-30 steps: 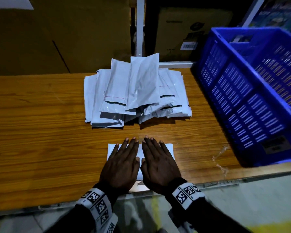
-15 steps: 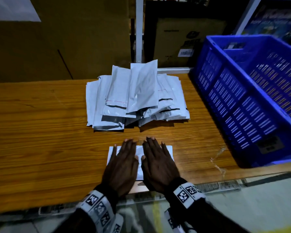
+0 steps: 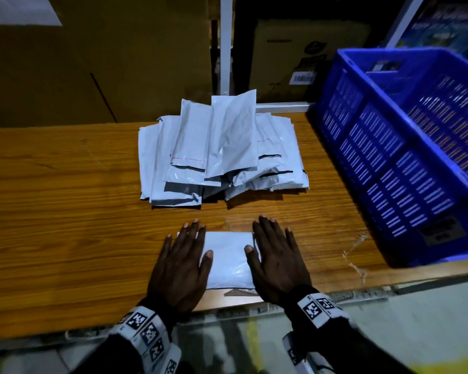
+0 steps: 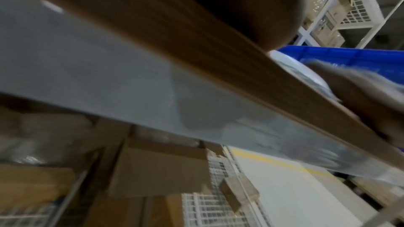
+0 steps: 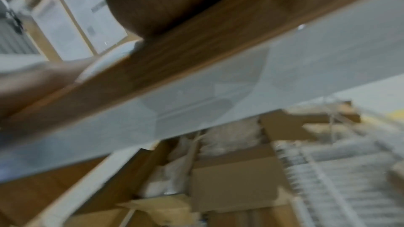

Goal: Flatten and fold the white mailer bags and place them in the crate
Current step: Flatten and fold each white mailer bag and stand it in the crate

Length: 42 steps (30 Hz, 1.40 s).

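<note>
1. Left hand (image 3: 180,268) lay flat, fingers straight and spread, palm down on the left end of a small white plastic mailer bag (image 3: 227,259). It gripped nothing, only pressed.
2. The mailer bag sat on the brown wood-grain table (image 3: 52,225) close to the near edge, directly between the two hands. Its long axis ran left to right, across the body. Only the middle strip showed; both ends were covered by the hands.
3. Surface of the bag looked smooth and thin, with a faint sheen and slight wrinkles toward the near edge. Judged mostly flattened; whether it was already folded could not be told.
4. Right hand (image 3: 278,263) mirrored the left: flat, fingers extended, thumb resting on the bag's right end, holding nothing.
5. Loose pile of white mailer bags (image 3: 222,155) lay beyond the hands, further back on the table, apart from the pressed bag.
6. Blue slatted plastic crate (image 3: 389,163) stood to the right of both. The right hand was the nearer one to it; judged the likelier carrier for the transfer.
7. Wrist views were blurred and showed only the table edge.
</note>
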Tool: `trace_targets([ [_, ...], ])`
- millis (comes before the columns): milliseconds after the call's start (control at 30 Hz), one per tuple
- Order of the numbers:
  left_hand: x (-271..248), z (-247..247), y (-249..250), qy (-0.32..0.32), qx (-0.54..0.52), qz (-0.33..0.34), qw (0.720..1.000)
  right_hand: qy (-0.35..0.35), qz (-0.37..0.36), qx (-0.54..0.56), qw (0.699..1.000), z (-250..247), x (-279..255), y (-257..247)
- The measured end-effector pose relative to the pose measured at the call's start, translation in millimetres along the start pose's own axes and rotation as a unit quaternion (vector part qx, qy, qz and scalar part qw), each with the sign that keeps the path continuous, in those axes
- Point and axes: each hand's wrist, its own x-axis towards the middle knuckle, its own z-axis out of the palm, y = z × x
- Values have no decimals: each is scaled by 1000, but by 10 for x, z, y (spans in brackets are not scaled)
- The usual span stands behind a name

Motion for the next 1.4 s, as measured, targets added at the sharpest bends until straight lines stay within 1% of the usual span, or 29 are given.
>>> trace_targets([
  [100, -43, -53, -102, -14, 1, -15, 1000, -40, 34, -2, 999, -65, -42, 97],
  [200, -36, -114, -98, -12, -61, -8, 998, -65, 41, 42, 996, -133, -51, 135],
  [267, -19, -210, -69, 17, -115, 4, 993, -59, 14, 59, 996, -217, -72, 147],
  [300, -12, -271, -53, 50, -123, 20, 991, -56, -7, 59, 997, -263, -78, 153],
  [367, 36, -345, -64, 109, -113, 55, 986, -61, -36, 60, 996, -375, -62, 153],
  [400, 59, -376, -77, 113, -109, 60, 986, -74, -47, 55, 995, -425, -41, 157],
  [433, 81, -400, -94, 92, -100, 62, 989, -90, -54, 50, 993, -472, -16, 161],
  [500, 110, -407, -147, 37, -60, 93, 993, -110, -61, 57, 990, -550, 25, 173],
  [533, 113, -398, -178, 24, -45, 111, 992, -114, -63, 62, 989, -577, 33, 177],
  [600, 100, -393, -218, 6, -53, 126, 991, -117, -69, 65, 989, -615, 40, 178],
  [800, 227, -444, -247, -63, -66, 108, 990, -120, -92, 55, 987, -651, 165, 163],
  [900, 318, -517, -226, -64, -119, 108, 985, -114, -98, 59, 987, -674, 243, 173],
  [967, 360, -584, -208, -53, -150, 119, 980, -98, -105, 68, 987, -718, 273, 162],
  [1067, 368, -715, -153, -26, -143, 136, 980, -43, -132, 56, 989, -841, 262, 103],
  [1100, 343, -772, -106, 5, -136, 131, 982, -17, -146, 51, 988, -885, 245, 74],
  [1167, 262, -866, 15, 94, -110, 132, 981, 42, -172, 37, 984, -964, 198, 18],
  [1200, 222, -889, 68, 130, -94, 141, 977, 63, -183, 29, 981, -990, 165, -9],
  [1233, 187, -895, 104, 152, -80, 156, 973, 82, -192, 16, 978, -1001, 129, -25],
  [1333, 74, -753, 45, 173, -43, 210, 961, 110, -208, -39, 971, -910, -15, -49],
  [1400, -45, -583, -47, 166, -23, 234, 958, 90, -197, -51, 975, -746, -169, -43],
])
